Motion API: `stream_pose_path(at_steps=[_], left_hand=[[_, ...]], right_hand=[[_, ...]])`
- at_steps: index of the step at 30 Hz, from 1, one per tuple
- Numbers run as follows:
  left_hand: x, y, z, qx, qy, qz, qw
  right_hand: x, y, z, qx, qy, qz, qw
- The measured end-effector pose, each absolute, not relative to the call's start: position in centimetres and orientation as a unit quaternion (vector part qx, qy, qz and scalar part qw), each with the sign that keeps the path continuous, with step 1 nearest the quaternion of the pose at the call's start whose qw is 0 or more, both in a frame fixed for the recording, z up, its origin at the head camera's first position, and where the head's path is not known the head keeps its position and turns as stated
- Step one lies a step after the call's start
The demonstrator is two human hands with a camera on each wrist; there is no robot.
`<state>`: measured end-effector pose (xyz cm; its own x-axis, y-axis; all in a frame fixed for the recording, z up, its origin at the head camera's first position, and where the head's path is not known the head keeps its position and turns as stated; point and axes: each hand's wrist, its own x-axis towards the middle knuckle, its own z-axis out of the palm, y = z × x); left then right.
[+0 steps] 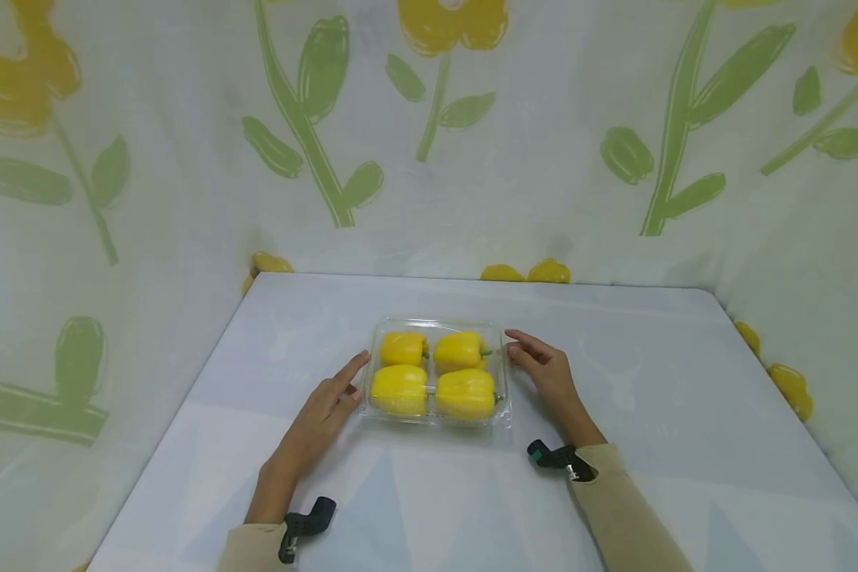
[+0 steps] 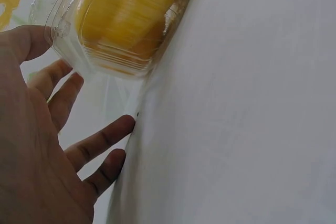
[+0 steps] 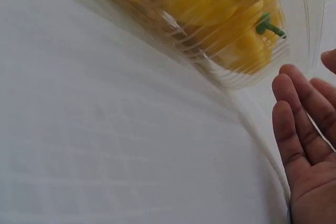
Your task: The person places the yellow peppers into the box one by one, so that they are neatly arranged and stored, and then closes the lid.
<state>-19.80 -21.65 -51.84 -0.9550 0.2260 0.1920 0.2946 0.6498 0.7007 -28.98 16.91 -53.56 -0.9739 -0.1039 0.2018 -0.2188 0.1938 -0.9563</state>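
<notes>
A clear plastic clamshell box [image 1: 439,322] lies on the table, with several yellow bell peppers [image 1: 399,389] in two rows inside. Their green stems [image 3: 273,29] point toward the right side. At the box's left edge is my left hand [image 1: 318,421], fingers spread and fairly straight. In the left wrist view the thumb [image 2: 37,43] overlaps the clear rim, and the other fingers spread below the corner. My right hand [image 1: 554,383] is beside the right edge, its fingers loosely bent. The right wrist view shows its fingertips [image 3: 284,80] close to the box's lower corner, gripping nothing.
The pale table [image 1: 651,381] carries a faint triangle pattern. Behind it and at both sides hangs a white cloth [image 1: 529,191] printed with yellow flowers and green leaves. Black camera mounts [image 1: 307,520] are strapped at both wrists, over beige sleeves [image 1: 625,508].
</notes>
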Motion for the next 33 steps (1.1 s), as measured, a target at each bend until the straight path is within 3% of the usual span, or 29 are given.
stream_pose_path(at_steps=[7, 33], left_hand=[[-19.9, -21.7, -51.8, -0.151, -0.904, -0.397, 0.04], [-20.2, -21.7, -51.9, -0.152, -0.909, -0.385, 0.046]], right_hand=[[-27.6, 16.6, -53.2, 0.027, -0.763, 0.646, 0.001], [-23.9, 16.6, -52.7, 0.012, -0.744, 0.667, -0.042]])
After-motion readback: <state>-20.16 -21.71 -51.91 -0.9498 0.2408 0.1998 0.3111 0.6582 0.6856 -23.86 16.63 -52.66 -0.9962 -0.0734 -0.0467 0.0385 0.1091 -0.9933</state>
